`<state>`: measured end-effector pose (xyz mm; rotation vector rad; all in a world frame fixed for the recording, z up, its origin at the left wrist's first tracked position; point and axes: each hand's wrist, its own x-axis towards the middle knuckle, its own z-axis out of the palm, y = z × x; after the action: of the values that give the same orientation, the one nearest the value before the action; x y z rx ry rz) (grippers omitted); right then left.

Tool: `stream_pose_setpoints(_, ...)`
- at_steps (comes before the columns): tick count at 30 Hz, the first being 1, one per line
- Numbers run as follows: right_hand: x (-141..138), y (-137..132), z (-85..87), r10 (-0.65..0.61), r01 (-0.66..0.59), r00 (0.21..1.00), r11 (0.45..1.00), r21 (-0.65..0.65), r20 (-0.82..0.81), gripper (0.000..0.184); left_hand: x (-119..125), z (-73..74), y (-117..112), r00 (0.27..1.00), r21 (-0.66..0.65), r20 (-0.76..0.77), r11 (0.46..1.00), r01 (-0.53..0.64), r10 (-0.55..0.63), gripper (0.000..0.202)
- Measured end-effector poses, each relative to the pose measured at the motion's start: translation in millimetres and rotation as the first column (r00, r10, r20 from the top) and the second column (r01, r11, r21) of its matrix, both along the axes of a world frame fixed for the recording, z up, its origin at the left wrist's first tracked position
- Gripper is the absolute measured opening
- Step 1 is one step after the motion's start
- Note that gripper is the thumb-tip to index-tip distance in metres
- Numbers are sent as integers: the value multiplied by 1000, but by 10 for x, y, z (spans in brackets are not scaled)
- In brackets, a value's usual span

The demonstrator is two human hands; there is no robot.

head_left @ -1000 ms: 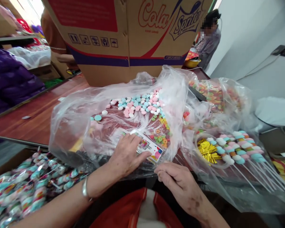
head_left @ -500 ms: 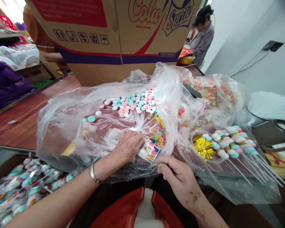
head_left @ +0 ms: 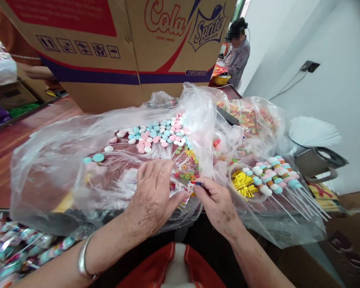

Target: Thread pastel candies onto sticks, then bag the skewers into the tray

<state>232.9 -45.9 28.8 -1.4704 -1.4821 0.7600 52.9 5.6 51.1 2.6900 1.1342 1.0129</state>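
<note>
- At the table's (head_left: 0, 176) near edge, a right hand (head_left: 217, 202) pinches the corner of a printed packet (head_left: 191, 185), thumb and forefinger clamped on it.
- The packet lies between the two hands, directly left of the right hand's pinch; its visible strip runs from those fingertips down toward the other thumb. The hands hide too much of it to tell its long axis.
- Just across the gap, a left hand (head_left: 153, 196) rests palm down, fingers stretched toward the far edge, thumb well apart from them and just beside the packet. Whether that thumb touches it cannot be told; the right hand is the nearer, already in contact.
- Beyond the fingertips, ring-shaped candies (head_left: 188, 176) lie about the clear plastic (head_left: 42, 160).
- Toward the table's right edge, candy skewers (head_left: 264, 179) sit beside gold ties (head_left: 243, 184).
- Farther off, pastel candies (head_left: 156, 134) spread before a cardboard box (head_left: 108, 68) near the far edge.
</note>
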Motion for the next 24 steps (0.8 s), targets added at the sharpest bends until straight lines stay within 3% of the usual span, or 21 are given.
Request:
stream_pose_setpoints(2, 31, -7, 15, 31, -32, 997, 999, 23, 65, 17, 1, 50, 52, 993, -246, 14, 962, 120, -120, 20)
stream_pose_setpoints(3, 41, -12, 20, 39, -43, 995, 998, 43, 89, 16, 2, 66, 86, 985, -429, 48, 887, 170, -165, 15)
stream_pose_setpoints(5, 49, -21, 25, 48, -61, 990, 994, 93, 129, 15, 4, 76, 155, 969, -737, 176, 629, 248, -175, 22)
stream_pose_setpoints(7, 51, -28, 29, 61, -84, 985, 988, 133, 164, 17, 2, 66, 213, 947, -867, 301, 383, 320, -111, 26)
stream_pose_setpoints(9, 52, -31, 31, 56, -91, 976, 983, 160, 209, 23, -4, 55, 242, 931, -893, 355, 264, 366, -88, 30)
stream_pose_setpoints(11, 58, -33, 34, 26, -77, 968, 978, 194, 251, 29, -10, 57, 239, 937, -908, 337, 229, 350, -96, 37)
stream_pose_setpoints(13, 70, -33, 40, -6, -58, 965, 971, 234, 264, 33, -9, 65, 218, 946, -916, 310, 235, 324, -95, 41)
stream_pose_setpoints(19, 105, -18, 52, -52, -5, 976, 965, 262, 211, 39, 2, 19, 232, 894, -859, 441, 254, 445, -74, 22)
stream_pose_setpoints(24, 62, -16, 71, -45, 30, 997, 977, 210, 67, 46, 18, 54, 289, 923, -882, 352, 273, 383, -156, 38)
